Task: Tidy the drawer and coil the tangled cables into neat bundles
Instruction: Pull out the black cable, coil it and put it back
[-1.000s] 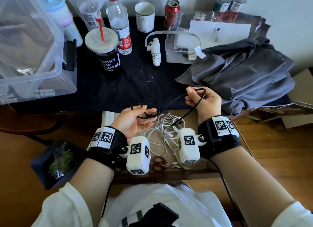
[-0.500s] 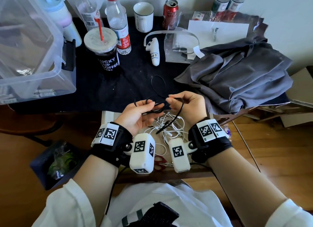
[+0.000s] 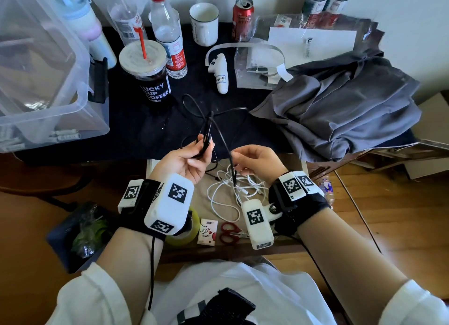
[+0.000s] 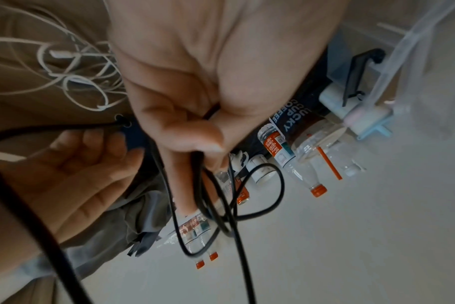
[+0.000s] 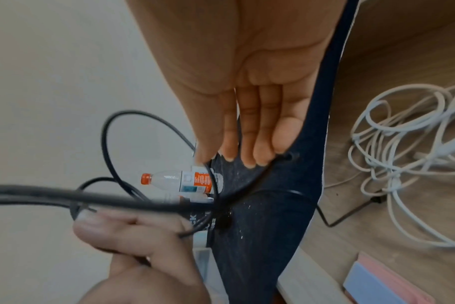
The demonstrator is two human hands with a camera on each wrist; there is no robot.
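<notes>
A thin black cable (image 3: pixel 223 140) hangs in loops over the desk's front edge. My left hand (image 3: pixel 192 154) pinches the gathered loops between thumb and fingers, and they stand up above it. In the left wrist view the black cable (image 4: pixel 199 170) runs out from under the left hand's (image 4: pixel 195 133) thumb. My right hand (image 3: pixel 255 159) holds a free strand lightly between thumb and fingertips, and its tail hangs down towards the drawer (image 3: pixel 201 198). A tangle of white cables (image 3: pixel 226 191) lies loose in the drawer, also visible as white cables (image 5: pixel 392 144) beside the right hand (image 5: pixel 247 133).
The drawer's front holds red scissors (image 3: pixel 229 232), a small packet (image 3: pixel 207 231) and a yellow-green tape roll (image 3: pixel 187 232). On the black desk stand a coffee cup (image 3: pixel 148 72), bottles, a mug (image 3: pixel 204 23), a white controller (image 3: pixel 220 77), a clear bin (image 3: pixel 41 65) and grey cloth (image 3: pixel 340 106).
My right hand swung in from the right to meet the left, then drew back a little and lower along the strand. My left hand turned the gathered loops upright.
</notes>
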